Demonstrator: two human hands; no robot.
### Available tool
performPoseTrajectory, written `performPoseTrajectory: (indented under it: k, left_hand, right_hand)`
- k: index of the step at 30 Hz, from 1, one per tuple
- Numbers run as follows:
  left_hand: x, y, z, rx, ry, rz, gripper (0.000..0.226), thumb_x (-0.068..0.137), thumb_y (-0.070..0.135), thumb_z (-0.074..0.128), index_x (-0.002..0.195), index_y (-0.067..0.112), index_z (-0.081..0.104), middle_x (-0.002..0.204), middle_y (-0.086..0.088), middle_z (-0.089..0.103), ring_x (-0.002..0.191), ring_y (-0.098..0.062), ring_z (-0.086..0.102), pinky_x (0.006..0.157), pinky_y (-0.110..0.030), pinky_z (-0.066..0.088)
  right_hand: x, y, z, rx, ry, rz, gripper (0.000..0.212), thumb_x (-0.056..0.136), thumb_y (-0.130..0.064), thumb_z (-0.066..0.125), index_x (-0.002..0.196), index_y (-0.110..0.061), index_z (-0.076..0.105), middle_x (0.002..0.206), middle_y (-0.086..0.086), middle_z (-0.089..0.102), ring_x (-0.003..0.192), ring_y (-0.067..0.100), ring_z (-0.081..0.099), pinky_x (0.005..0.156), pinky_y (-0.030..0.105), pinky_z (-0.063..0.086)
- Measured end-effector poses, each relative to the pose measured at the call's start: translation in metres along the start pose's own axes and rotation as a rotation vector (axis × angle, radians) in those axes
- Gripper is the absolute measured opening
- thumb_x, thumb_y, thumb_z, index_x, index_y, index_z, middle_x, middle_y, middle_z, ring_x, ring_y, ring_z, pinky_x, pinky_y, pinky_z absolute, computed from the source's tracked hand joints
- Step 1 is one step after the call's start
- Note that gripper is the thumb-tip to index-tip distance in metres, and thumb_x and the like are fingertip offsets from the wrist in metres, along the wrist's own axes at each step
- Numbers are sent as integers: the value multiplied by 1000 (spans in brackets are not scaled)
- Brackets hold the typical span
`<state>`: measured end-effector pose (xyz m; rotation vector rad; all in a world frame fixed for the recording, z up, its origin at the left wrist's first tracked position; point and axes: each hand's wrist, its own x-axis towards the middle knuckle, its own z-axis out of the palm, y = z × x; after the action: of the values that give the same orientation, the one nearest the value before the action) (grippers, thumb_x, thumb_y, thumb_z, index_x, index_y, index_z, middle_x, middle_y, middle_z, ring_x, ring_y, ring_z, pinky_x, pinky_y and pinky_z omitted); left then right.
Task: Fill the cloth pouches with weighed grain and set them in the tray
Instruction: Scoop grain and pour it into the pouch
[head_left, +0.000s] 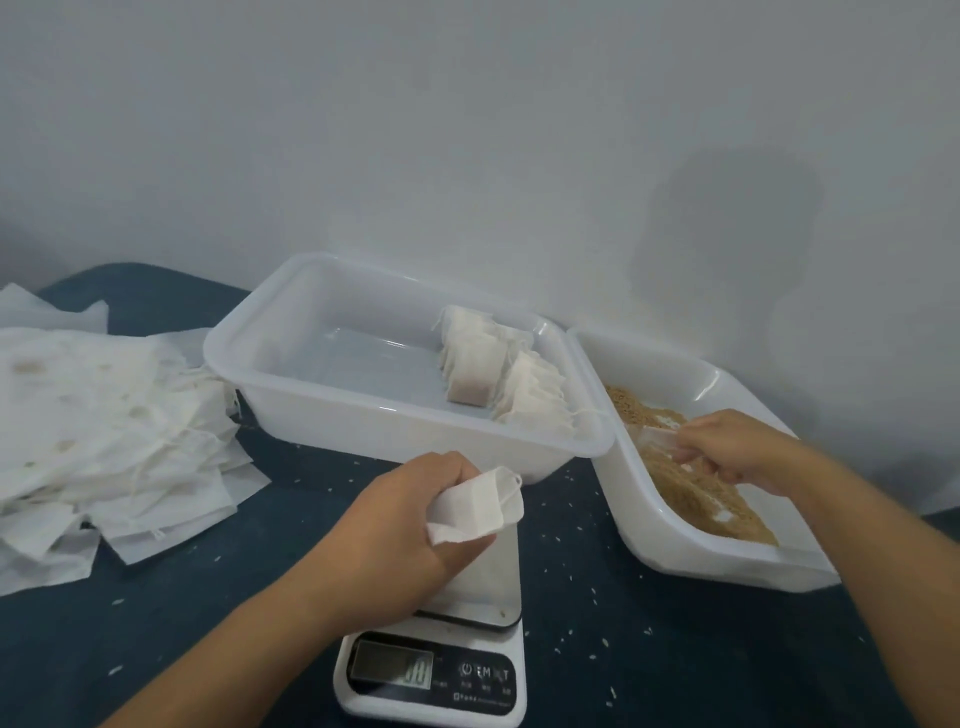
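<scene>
We see the left hand (415, 512) gripping an empty pouch (480, 504), fingers curled round its lower part, mouth of the pouch turned to the right. The pouch hangs just above the platform of the scale (441, 660), which sits on the dark table (171, 623); we cannot read the display.

The right hand (737, 452) pinches a clear scoop (660, 440), fingers curled on its handle, and holds it over the grain (685, 488) in the right bin (691, 551). Whether the scoop touches the grain we cannot tell.

The tray (322, 400) lies behind the scale, touching the bin's left rim. Filled pouches (498, 374) stand in rows against its right wall; the rest of its floor is bare.

A heap of empty pouches (104, 426) lies at the left of the table. Loose grains (571, 525) are scattered on the table around the scale.
</scene>
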<state>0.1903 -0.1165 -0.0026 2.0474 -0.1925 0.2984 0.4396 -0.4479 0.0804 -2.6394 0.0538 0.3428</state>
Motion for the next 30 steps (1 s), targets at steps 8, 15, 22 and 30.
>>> performPoseTrajectory:
  k: [8, 15, 22, 30]
  left_hand:
    - [0, 1, -1, -20, 22, -17, 17, 93, 45, 70, 94, 49, 53, 97, 25, 59, 90, 2, 56, 69, -10, 42]
    - [0, 2, 0, -41, 35, -34, 18, 92, 43, 71, 91, 47, 54, 96, 25, 58, 89, 1, 55, 68, -12, 41]
    - [3, 2, -1, -94, 60, -38, 21, 92, 38, 72, 89, 48, 54, 85, 24, 60, 75, 2, 55, 64, -12, 43]
    - [6, -3, -1, -181, 98, -76, 22, 92, 30, 72, 84, 41, 56, 68, 18, 54, 60, 1, 46, 56, -13, 41]
  right_hand:
    - [42, -30, 42, 21, 110, 7, 17, 97, -10, 60, 96, 3, 71, 74, 13, 58, 51, 18, 47, 44, 25, 40]
    - [46, -21, 51, 175, 178, -14, 13, 101, -14, 62, 105, -4, 70, 78, 15, 63, 57, 21, 49, 53, 30, 42]
    - [14, -22, 43, 500, 297, -50, 22, 104, -19, 59, 124, -12, 65, 81, 9, 61, 71, 24, 51, 69, 40, 46]
    - [-51, -24, 35, 654, 409, -175, 34, 105, -24, 58, 139, -24, 58, 96, 4, 63, 70, 15, 55, 59, 28, 49]
